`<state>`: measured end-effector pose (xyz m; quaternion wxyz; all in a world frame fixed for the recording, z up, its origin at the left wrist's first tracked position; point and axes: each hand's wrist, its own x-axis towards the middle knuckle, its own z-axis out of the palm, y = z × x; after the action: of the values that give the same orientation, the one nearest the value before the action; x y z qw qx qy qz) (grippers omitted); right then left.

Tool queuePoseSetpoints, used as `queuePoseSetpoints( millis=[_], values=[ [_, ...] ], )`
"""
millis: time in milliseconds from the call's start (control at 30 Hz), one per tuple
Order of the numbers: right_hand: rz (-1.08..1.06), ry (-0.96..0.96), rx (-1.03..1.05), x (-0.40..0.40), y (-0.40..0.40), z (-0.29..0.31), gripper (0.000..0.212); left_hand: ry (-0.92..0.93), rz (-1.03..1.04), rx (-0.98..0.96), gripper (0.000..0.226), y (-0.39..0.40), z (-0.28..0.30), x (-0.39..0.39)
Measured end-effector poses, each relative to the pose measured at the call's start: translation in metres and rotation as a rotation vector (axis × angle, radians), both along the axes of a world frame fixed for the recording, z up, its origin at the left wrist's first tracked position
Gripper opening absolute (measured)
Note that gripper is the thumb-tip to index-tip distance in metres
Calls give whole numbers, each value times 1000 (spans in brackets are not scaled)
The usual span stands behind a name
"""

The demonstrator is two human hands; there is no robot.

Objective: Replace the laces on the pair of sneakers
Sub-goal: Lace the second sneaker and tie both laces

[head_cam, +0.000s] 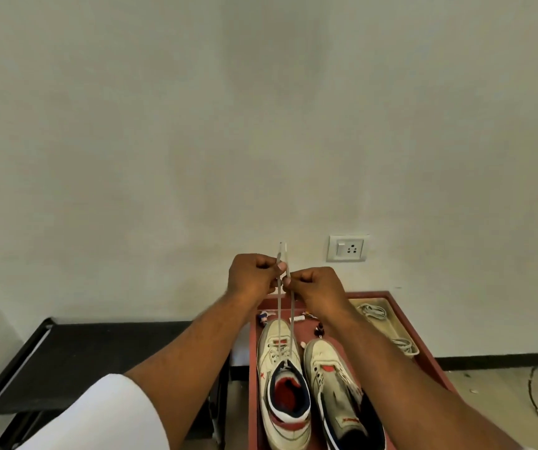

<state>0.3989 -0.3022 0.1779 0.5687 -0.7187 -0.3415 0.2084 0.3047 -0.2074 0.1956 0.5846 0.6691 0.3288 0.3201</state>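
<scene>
White sleeve (105, 414) nearest, at 7 o'clock, bare forearm running up from it toward centre. Fingertips of the left hand (250, 275) curled tight, pinching one strand of the grey lace (280, 306); thumb nail showing against the strand. Fingers of the right hand (318, 285) likewise curled, pinching the other strand just beside. Both fists raised side by side, nearly touching, knuckles up, wrists straight, both forearms stretched out from the lower edge and converging at the lace. Lace ends poking up past the fists at 12 o'clock; both strands pulled taut, running down to the top eyelets of the left sneaker (282, 381). Right sneaker (335, 394) just beside it at 3 o'clock, partly under the right forearm. Both standing on a red-brown table (252, 368), toes pointing away. Beige tray (387, 319) at 2 o'clock holding coiled white laces (373, 311). Small bits near the toes, too small to tell. Black bench (66, 355) at 9 o'clock. Wall socket (348, 248) at 1 o'clock.
</scene>
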Motion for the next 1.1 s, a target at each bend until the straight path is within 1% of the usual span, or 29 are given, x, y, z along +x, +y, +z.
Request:
queuePoseSetpoints(
  millis=[267,333,433,467,533,567,600,667,700,733,767,800,833,900,933,967,1000,1033,1067,1100],
  values=[
    [7,-195,21,12,8,-4,17,-38,-11,-56,2,4,-2,9],
    [13,-210,26,15,12,-7,19,-31,-26,-52,2,7,-2,12],
    [28,-194,80,18,18,-6,16,-41,-29,-20,9,11,-1,19],
    [43,-171,117,20,19,-8,15,-52,-24,-9,10,13,-2,23],
    [91,-31,148,24,19,-20,12,-67,-9,-4,12,17,-1,30],
    [129,37,97,26,18,-36,10,-70,2,-10,12,20,-3,34],
    [177,64,14,27,17,-55,12,-73,14,-14,12,24,-6,39],
    [231,96,-163,27,14,-99,23,-92,46,-50,8,34,-13,50],
    [229,169,-183,25,14,-115,22,-105,64,-80,2,39,-17,54],
    [207,268,-162,24,16,-130,19,-96,82,-91,11,45,-28,59],
    [173,342,-131,24,19,-136,18,-55,88,-70,28,51,-39,60],
    [135,394,-107,24,22,-143,18,34,93,-3,47,55,-56,56],
    [95,424,-91,24,24,-145,18,113,95,81,59,53,-75,46],
    [32,477,-51,24,26,-151,18,183,-10,226,69,37,-110,19],
    [10,514,-31,23,26,-152,17,208,-92,232,69,29,-129,7],
    [-16,559,-15,22,26,-154,16,241,-171,169,64,20,-144,-4],
    [-44,602,-1,23,25,-156,15,261,-224,60,59,15,-157,-10],
    [-61,629,10,24,26,-155,13,267,-239,-40,60,12,-165,-12],
    [-67,646,3,24,27,-155,12,267,-231,-85,64,13,-173,-11],
    [-61,652,-11,25,27,-153,12,263,-225,-79,69,14,-177,-8]
  ],
)
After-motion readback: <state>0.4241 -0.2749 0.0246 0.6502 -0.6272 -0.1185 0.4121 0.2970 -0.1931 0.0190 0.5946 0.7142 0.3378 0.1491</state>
